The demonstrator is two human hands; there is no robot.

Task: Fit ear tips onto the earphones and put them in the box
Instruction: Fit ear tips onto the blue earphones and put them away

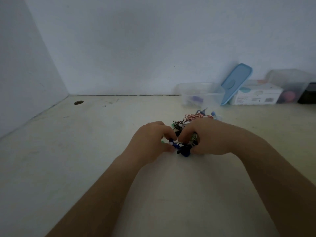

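Observation:
My left hand [152, 139] and my right hand [206, 135] meet at the middle of the table, fingers curled. Between them is a blue and black earphone set [183, 150] with a wound cord. The left fingertips pinch a small blue and white earbud end [171, 143]; the right hand grips the bundled cord. Whether an ear tip sits on the bud is too small to tell. Behind the hands lies a pile of more coiled earphones [193, 119], pink, black and white. A clear plastic box [200, 94] stands open at the back right, with small purple items inside.
A light blue lid [236, 82] leans on the clear box against the wall. To its right stand a white carton [256, 96], another clear container [289, 86] and a dark object [308, 94]. A round hole [78, 102] is in the tabletop at the back left.

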